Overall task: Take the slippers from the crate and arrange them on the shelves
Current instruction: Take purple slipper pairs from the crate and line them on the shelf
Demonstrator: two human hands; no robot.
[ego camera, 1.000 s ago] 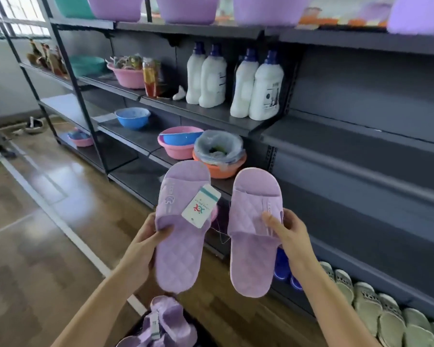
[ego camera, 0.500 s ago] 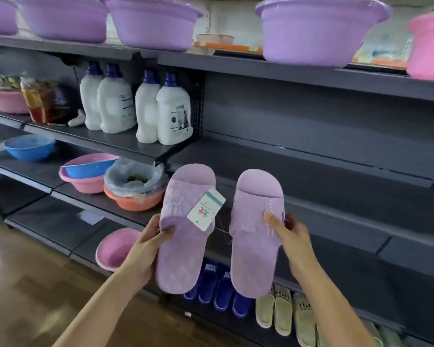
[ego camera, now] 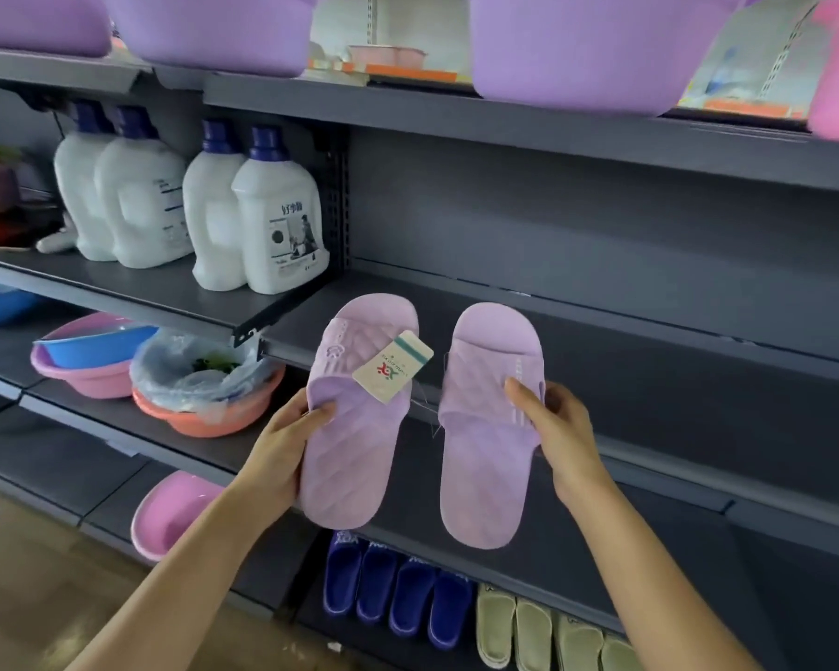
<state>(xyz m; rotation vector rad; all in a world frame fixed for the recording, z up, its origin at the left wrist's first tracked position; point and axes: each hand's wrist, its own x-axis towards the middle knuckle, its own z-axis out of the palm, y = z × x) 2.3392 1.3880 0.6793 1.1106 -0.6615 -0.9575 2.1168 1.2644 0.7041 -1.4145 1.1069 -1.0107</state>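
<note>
Lilac, both of them: the left slipper point(ego camera: 354, 438) (the one with the paper tag point(ego camera: 392, 366)) is gripped at its side by the left hand point(ego camera: 282, 447), the right slipper point(ego camera: 488, 457) likewise by the right hand point(ego camera: 560, 428). Their long axes point toes-first at the dark grey shelf point(ego camera: 650, 341) just ahead, both hands about equally near it.

Both bare forearms reach forward, hands level and apart. The left hand point(ego camera: 282, 447) grips the left slipper point(ego camera: 354, 467) by its outer edge, thumb on top; the right hand point(ego camera: 560, 433) grips the right slipper point(ego camera: 485, 481) likewise.
</note>
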